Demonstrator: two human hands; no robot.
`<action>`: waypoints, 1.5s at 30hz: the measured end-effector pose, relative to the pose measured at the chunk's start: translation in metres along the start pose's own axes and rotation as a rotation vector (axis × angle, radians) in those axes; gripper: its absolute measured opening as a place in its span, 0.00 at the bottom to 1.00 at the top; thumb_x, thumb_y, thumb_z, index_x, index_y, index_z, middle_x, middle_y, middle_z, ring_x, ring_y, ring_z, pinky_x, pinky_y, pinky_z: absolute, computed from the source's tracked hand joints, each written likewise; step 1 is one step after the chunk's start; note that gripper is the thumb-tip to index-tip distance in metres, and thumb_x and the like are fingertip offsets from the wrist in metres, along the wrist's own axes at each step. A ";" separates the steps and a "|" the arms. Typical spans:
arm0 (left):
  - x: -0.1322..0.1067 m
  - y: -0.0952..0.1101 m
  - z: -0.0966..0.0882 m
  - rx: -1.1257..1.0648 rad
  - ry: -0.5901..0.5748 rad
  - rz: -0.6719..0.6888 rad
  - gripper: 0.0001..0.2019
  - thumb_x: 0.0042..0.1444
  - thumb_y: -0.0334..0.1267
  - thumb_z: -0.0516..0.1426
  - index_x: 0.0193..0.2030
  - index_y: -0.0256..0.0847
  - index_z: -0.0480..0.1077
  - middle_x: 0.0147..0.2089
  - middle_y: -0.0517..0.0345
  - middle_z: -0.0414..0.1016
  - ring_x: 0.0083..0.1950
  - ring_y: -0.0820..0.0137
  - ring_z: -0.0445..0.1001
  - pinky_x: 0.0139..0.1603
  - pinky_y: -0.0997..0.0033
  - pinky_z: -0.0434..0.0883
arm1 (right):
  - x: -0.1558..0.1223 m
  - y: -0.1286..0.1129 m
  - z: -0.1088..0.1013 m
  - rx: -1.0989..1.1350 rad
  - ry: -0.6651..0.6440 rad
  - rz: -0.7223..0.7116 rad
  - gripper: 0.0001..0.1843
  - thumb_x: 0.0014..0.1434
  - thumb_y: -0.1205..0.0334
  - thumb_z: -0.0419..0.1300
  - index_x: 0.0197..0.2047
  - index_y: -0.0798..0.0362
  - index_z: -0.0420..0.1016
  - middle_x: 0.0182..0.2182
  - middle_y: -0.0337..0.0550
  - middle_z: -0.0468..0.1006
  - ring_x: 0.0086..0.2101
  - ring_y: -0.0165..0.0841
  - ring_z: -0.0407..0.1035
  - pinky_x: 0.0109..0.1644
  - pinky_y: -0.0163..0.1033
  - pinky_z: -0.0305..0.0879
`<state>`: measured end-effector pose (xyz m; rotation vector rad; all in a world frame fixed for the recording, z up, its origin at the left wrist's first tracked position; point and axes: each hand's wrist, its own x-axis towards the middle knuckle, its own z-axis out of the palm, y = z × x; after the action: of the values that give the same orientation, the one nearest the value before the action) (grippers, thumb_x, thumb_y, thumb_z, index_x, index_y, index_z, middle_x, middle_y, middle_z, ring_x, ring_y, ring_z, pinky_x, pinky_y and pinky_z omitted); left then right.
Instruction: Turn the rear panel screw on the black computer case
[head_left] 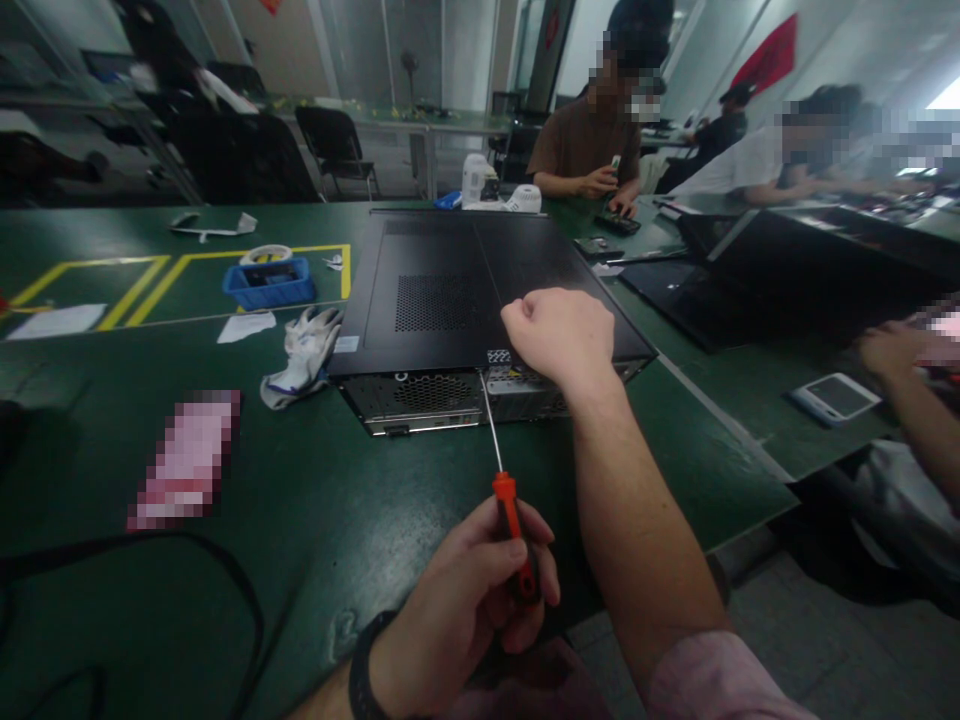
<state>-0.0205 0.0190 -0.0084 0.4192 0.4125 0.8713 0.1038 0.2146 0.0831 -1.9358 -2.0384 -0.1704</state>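
Observation:
A black desktop computer case (pixel 442 245) lies flat on the green table, its rear panel facing me. My left hand (pixel 480 580), with a dark band at the wrist, is closed around the handle of a red and black screwdriver (pixel 507 510). The screwdriver's shaft reaches up to the rear panel's top edge, near the middle. Whether the tip sits in a screw is too small to tell. On the right part of the case's top, my right hand (pixel 566 335) rests as a fist. Anything inside that fist is hidden.
Left of the case lie a work glove (pixel 304 355), a blue bin (pixel 270 283) with a tape roll (pixel 266 256), and a blurred pink item (pixel 187 460). A black cable (pixel 217 565) curves at lower left. Co-workers sit beyond and right; a phone (pixel 836 397) lies at right.

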 end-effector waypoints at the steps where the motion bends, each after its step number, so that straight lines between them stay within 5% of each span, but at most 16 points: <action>1: 0.000 0.000 0.000 0.002 -0.009 0.000 0.16 0.62 0.48 0.66 0.48 0.39 0.71 0.34 0.59 0.78 0.21 0.81 0.67 0.22 0.81 0.62 | 0.000 0.000 0.000 -0.001 0.002 -0.001 0.23 0.65 0.52 0.51 0.36 0.50 0.86 0.37 0.54 0.86 0.38 0.48 0.79 0.41 0.47 0.66; 14: 0.002 -0.003 0.001 0.106 -0.008 0.014 0.19 0.63 0.53 0.66 0.46 0.43 0.65 0.35 0.65 0.76 0.17 0.85 0.65 0.18 0.84 0.59 | -0.001 0.000 0.001 -0.018 0.010 -0.003 0.23 0.65 0.52 0.51 0.37 0.50 0.87 0.38 0.54 0.87 0.39 0.49 0.80 0.41 0.47 0.67; 26: -0.001 -0.001 -0.002 0.002 -0.027 -0.015 0.16 0.60 0.44 0.68 0.48 0.38 0.73 0.39 0.58 0.78 0.22 0.80 0.73 0.22 0.81 0.66 | -0.001 0.000 -0.001 -0.012 -0.002 -0.003 0.23 0.66 0.52 0.51 0.38 0.50 0.87 0.38 0.54 0.87 0.40 0.48 0.79 0.42 0.47 0.67; 37: 0.001 -0.005 -0.002 0.137 -0.026 0.042 0.19 0.62 0.49 0.68 0.42 0.42 0.64 0.30 0.70 0.68 0.20 0.85 0.65 0.21 0.83 0.62 | 0.000 -0.001 0.000 -0.022 0.000 0.001 0.23 0.66 0.52 0.51 0.39 0.51 0.87 0.39 0.55 0.87 0.39 0.47 0.79 0.43 0.47 0.68; 45: 0.000 -0.001 0.004 0.166 0.000 0.051 0.21 0.62 0.53 0.68 0.41 0.42 0.64 0.34 0.65 0.73 0.21 0.85 0.66 0.22 0.82 0.61 | 0.000 -0.001 -0.001 -0.023 -0.004 0.001 0.23 0.66 0.52 0.51 0.39 0.51 0.87 0.39 0.55 0.87 0.40 0.47 0.79 0.42 0.46 0.67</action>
<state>-0.0177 0.0178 -0.0062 0.5845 0.4774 0.8901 0.1029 0.2139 0.0836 -1.9525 -2.0466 -0.1904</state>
